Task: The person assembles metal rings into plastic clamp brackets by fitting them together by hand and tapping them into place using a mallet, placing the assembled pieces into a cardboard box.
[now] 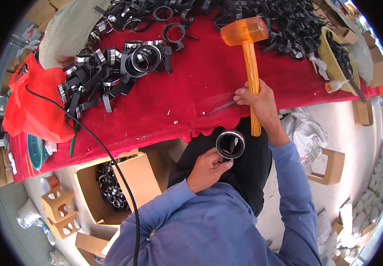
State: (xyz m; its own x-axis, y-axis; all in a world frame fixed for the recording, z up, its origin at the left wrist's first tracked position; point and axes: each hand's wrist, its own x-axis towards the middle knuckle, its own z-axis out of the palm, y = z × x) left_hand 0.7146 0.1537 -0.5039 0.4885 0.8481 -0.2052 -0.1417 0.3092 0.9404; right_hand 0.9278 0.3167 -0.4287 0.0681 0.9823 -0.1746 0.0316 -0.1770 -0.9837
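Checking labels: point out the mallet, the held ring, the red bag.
Mallet (251, 66), head camera: on the handle.
Held ring (243, 145), head camera: on the right rim.
Red bag (36, 113), head camera: on its middle.

Right hand (264, 103) reaching out in front, higher of two, fingers curling leftward in firm grip; right wrist (281, 136) showing bare past cuff; right arm (291, 186) stretching up long in blue sleeve; left hand (205, 172) working lower, closer to torso, thumb and fingers pointing rightward, holding snug; left arm (165, 207) angling across blue-clad front, sleeve covering forearm.
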